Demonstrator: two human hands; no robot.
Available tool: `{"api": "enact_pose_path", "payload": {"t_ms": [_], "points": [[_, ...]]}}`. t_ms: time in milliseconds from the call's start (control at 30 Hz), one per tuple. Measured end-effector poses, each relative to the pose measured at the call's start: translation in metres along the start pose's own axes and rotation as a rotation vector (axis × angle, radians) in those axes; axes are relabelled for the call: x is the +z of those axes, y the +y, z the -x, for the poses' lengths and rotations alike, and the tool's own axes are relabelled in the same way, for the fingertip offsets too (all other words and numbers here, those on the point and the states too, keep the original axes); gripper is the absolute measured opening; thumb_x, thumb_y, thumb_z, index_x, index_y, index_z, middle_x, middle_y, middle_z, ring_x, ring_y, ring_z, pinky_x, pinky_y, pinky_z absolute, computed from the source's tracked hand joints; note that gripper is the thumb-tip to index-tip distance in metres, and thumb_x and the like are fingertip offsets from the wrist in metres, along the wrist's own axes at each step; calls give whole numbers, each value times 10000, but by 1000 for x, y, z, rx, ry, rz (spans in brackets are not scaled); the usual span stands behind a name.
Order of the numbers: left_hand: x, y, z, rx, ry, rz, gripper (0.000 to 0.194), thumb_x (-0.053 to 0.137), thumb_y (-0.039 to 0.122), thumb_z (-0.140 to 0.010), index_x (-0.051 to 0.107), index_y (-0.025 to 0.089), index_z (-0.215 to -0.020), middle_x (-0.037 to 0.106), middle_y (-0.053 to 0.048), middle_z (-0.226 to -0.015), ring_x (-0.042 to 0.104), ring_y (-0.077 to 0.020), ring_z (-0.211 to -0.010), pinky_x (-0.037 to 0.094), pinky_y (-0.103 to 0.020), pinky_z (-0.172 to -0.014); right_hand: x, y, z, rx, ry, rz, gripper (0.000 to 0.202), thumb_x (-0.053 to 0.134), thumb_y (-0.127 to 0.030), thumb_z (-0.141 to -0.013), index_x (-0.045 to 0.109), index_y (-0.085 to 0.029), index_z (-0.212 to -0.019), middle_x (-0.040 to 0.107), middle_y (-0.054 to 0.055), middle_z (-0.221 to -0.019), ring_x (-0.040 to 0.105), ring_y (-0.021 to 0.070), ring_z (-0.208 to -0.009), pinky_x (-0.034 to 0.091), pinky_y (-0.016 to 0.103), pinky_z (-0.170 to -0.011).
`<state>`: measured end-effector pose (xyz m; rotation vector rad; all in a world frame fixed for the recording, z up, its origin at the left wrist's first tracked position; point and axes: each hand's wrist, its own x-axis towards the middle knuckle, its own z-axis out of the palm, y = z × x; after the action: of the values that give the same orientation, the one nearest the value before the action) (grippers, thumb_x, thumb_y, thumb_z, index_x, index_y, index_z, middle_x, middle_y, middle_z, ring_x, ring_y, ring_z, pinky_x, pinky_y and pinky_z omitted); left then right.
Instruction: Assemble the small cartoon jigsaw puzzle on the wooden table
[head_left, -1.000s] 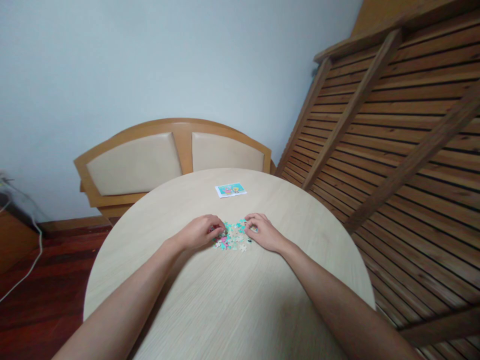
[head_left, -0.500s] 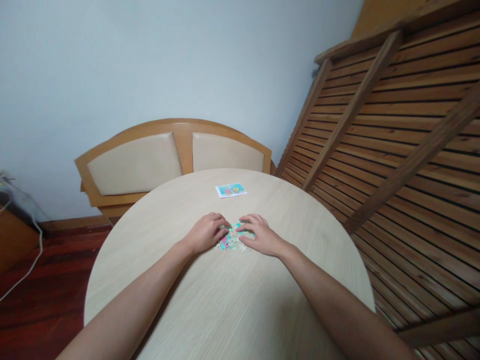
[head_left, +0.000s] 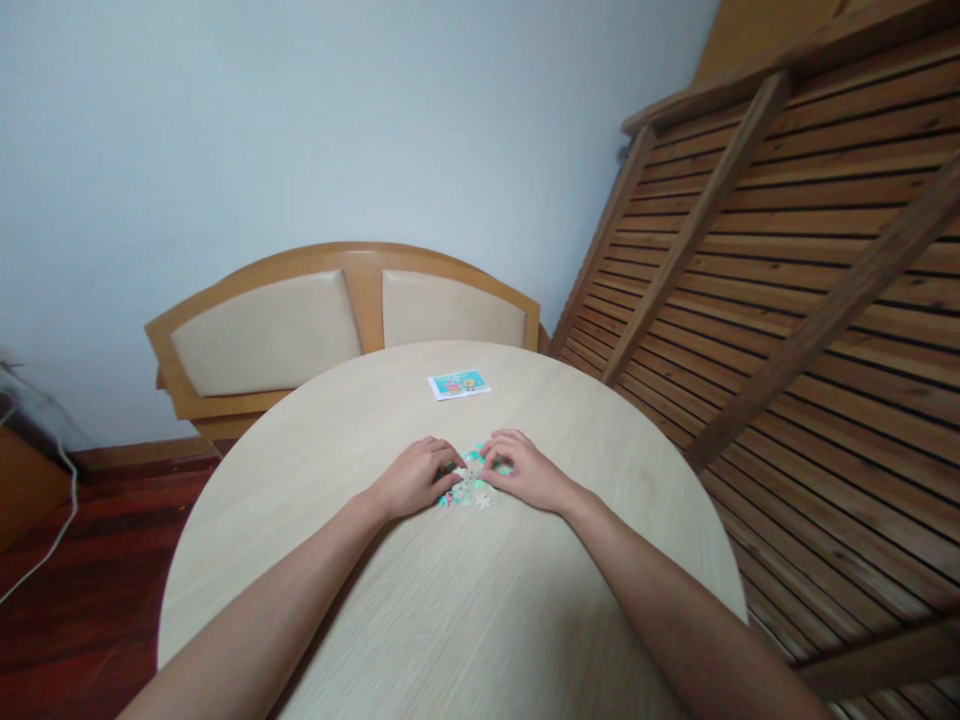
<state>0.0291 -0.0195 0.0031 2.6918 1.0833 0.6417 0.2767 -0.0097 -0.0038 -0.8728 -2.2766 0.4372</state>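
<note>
A small pile of jigsaw puzzle pieces (head_left: 471, 488), mostly pale with turquoise, green and pink bits, lies on the round table (head_left: 420, 620) between my hands. My left hand (head_left: 421, 478) is at the pile's left side, thumb and forefinger closed around a pale puzzle piece. From the right, my right hand (head_left: 525, 472) reaches over the pile, its thumb and forefinger bent into a ring and pinched at a puzzle piece near the middle. The fingers partly hide both pieces. Behind the pile lies a picture card (head_left: 460, 384) with a turquoise cartoon print.
A headboard (head_left: 367, 290) with cream padded panels stands behind the table against the wall. To the right leans a large slatted wooden frame (head_left: 750, 300). A white cable (head_left: 73, 490) hangs at the left above the dark red floor.
My right thumb and forefinger have come together from spread apart. My left fingertips have closed in on the pile, and the pieces have shifted a little. The whole view has moved slightly.
</note>
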Motion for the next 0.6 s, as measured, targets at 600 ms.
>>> {"api": "enact_pose_path", "payload": {"t_ms": [600], "points": [[-1, 5, 0, -4, 2, -5, 135, 585, 231, -940, 694, 199, -1013, 708, -62, -965, 630, -207, -935, 471, -313, -859, 3, -6, 0, -46, -64, 163, 215, 721, -352, -868, 691, -242, -1050, 688, 50, -1079, 582, 224, -1095, 414, 396, -992]]}}
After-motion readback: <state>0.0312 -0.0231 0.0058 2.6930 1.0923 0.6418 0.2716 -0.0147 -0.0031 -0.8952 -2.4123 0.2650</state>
